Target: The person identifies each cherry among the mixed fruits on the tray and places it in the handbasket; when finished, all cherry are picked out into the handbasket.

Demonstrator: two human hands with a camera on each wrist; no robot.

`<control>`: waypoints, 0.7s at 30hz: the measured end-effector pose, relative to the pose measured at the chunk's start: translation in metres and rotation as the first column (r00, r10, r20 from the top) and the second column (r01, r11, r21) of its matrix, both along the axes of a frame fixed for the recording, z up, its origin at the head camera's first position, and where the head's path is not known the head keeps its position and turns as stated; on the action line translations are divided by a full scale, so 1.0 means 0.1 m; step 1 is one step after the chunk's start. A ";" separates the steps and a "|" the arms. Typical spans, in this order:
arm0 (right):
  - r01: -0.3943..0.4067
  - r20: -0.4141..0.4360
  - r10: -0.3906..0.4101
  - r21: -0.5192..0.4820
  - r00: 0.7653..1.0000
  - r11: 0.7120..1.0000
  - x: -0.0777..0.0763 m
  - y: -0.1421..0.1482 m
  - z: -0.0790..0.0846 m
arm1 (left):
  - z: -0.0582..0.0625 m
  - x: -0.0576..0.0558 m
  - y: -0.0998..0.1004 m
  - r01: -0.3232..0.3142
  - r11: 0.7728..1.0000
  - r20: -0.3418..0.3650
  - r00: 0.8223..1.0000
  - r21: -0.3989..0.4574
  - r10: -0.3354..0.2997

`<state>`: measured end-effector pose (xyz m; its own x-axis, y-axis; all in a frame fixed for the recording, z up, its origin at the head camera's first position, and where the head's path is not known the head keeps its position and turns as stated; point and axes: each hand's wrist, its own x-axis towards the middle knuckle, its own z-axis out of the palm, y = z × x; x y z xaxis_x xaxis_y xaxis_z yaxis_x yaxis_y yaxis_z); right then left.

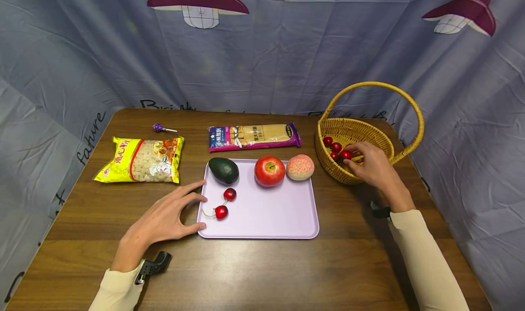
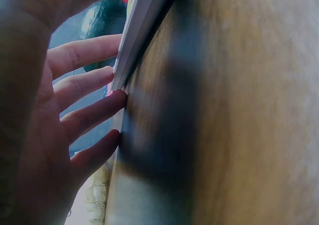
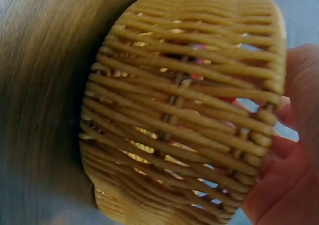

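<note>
My right hand (image 1: 375, 165) reaches over the near rim of the wicker basket (image 1: 348, 176), thumb and fingers pinching a red cherry (image 1: 346, 155). Several more cherries (image 1: 336, 147) lie beside it in the basket. In the right wrist view the woven basket wall (image 3: 174, 100) hides most of the fingers. At the lilac tray's (image 1: 262, 236) left side, my left hand (image 1: 166, 215) spreads its fingers, tips at the rim. Two stemmed cherries (image 1: 221, 212) rest on the tray near those fingers, with a dark avocado (image 1: 223, 170), a red apple-like fruit (image 1: 269, 171) and a peach (image 1: 300, 167) along the back.
Behind the tray lies a purple-ended pack of noodles (image 1: 254, 136). A yellow food bag (image 1: 143, 160) and a purple lollipop (image 1: 157, 127) are at the left of the wooden table (image 1: 262, 274). The basket's tall handle (image 1: 375, 84) arches above it. A curtain hangs behind.
</note>
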<state>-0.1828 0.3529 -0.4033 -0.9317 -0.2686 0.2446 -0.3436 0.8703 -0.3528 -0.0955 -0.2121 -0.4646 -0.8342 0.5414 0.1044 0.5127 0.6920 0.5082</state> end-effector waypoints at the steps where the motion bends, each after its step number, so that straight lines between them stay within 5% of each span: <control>1: -0.003 0.009 0.003 0.001 1.000 1.000 -0.01 0.01 -0.01 | 0.00 0.00 0.00 0.000 1.000 0.001 1.000 0.001 0.000; 21: 0.004 0.185 -0.009 0.026 0.983 1.000 -0.23 0.13 -0.08 | -0.01 0.00 -0.01 -0.004 1.000 0.007 1.000 0.004 0.004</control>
